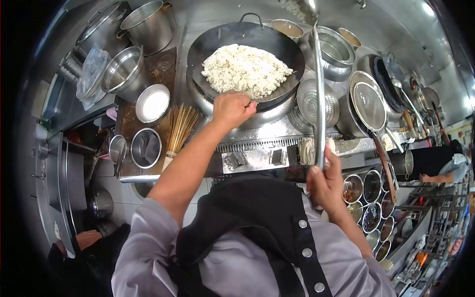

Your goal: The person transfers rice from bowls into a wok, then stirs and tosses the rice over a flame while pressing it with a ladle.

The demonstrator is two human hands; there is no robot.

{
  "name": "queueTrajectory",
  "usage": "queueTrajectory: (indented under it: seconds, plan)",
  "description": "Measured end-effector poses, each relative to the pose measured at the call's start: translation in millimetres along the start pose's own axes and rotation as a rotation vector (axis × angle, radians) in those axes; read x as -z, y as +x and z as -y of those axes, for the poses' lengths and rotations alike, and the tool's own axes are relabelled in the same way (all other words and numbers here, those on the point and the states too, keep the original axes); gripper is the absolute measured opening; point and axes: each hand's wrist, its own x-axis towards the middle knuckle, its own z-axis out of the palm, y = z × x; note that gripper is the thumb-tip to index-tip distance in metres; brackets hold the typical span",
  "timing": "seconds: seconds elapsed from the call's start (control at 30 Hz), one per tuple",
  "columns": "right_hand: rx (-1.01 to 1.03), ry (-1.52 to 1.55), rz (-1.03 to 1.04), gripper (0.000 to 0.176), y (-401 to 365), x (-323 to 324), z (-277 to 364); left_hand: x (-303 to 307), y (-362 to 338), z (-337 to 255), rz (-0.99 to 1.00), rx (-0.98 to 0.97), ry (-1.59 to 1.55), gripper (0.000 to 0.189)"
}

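A black wok (198, 49) sits on the stove with a heap of white rice (245, 69) in it. My left hand (232, 109) is closed on the wok's near rim; the part inside my fingers is hidden. In my right hand (326, 183), the fingers are wrapped round the lower end of a long metal ladle (319, 94). The ladle stands nearly upright in view, its bowl at the top edge, right of the wok. Some blurred white grains show beside that bowl.
At left stand a bamboo brush (180, 128), a white-filled bowl (153, 103) and steel pots (147, 27). To the right are a perforated skimmer (316, 103), a mesh strainer (369, 106) and several seasoning containers (372, 187). Another person's arm (435, 178) appears far right.
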Motion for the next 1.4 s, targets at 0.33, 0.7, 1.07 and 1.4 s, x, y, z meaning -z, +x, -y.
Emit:
queueTrajectory:
  seconds: [0.33, 0.7, 1.07, 1.4]
  plan:
    - [-0.333, -0.038, 0.009, 0.061, 36, 7, -25, -19, 10, 13, -0.039, -0.010, -0.041, 0.034]
    - [-0.402, 0.134, 0.218, 0.063, 124, -55, 30, -18, 10, 15, 0.011, -0.008, -0.058, 0.034]
    - [-0.482, 0.050, 0.253, 0.056, 158, -48, -6, -17, 11, 15, -0.062, -0.044, -0.069, 0.035]
    - [-0.548, 0.336, 0.218, 0.051, 121, -27, 23, -16, 10, 17, -0.013, -0.024, -0.085, 0.039]
